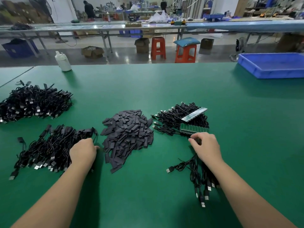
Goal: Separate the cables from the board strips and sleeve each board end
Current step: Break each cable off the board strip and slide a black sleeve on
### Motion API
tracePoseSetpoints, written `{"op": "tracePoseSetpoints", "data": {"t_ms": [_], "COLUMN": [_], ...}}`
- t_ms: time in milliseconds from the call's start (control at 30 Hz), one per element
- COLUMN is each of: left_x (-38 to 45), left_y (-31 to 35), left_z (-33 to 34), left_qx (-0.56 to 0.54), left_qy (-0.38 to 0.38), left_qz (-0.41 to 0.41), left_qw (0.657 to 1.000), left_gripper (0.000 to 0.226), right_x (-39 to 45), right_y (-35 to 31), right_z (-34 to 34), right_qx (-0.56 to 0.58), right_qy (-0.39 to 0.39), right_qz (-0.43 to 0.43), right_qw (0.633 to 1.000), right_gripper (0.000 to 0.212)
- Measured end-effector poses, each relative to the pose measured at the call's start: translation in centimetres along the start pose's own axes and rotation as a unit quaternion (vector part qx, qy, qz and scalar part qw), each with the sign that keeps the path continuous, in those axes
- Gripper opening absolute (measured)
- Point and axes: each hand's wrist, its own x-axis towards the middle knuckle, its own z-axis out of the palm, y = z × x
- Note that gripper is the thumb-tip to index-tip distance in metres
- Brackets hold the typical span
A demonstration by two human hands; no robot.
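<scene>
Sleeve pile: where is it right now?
In the head view, the sleeve pile lies mid-table between the hands, right of the left hand.

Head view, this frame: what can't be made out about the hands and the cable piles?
- Left hand: its fingers curl out of sight behind its back, over the near-left cable pile; a grip cannot be confirmed.
- Right hand: what its fingers pinch is too small and covered to identify.
- Far-left cable pile: cut off by the left edge.
- Sleeve pile: individual pieces blur together.

Sleeve pile mid-tabletop, cables either side

Sleeves (127,137) sit between left cable heaps (49,148) and right board strips (194,127); tray (271,66) at far-right corner.
</scene>
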Motion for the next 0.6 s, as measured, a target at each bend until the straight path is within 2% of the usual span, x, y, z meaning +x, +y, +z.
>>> {"op": "tracePoseSetpoints", "data": {"t_ms": [100,200,333,433,600], "left_x": [0.1,0.6,1.3,1.6,1.1], "left_y": [-0.8,-2.3,-4.7,-5.2,-1.6], "left_z": [0.3,0.4,0.6,0.7,-0.1], "left_qx": [0.014,0.012,-0.009,-0.036,-0.051], "left_qy": [0.02,0.029,0.033,0.058,0.113], "left_qz": [0.008,-0.001,-0.024,-0.03,0.045], "left_qw": [1.0,1.0,0.999,0.997,0.991], "left_gripper": [0.038,0.04,0.038,0.04,0.03], "right_x": [1.3,2.8,4.2,4.9,6.0], "right_y": [1.2,2.4,3.5,3.8,3.2], "right_z": [0.3,0.6,1.0,1.2,1.2], "right_qx": [-0.145,-0.2,-0.205,-0.192,-0.175], "right_qy": [-0.056,-0.12,-0.174,-0.176,-0.165], "right_qz": [-0.028,-0.033,-0.029,-0.026,-0.008], "right_qw": [0.987,0.972,0.963,0.965,0.971], "right_gripper": [0.054,0.071,0.07,0.066,0.068]}}
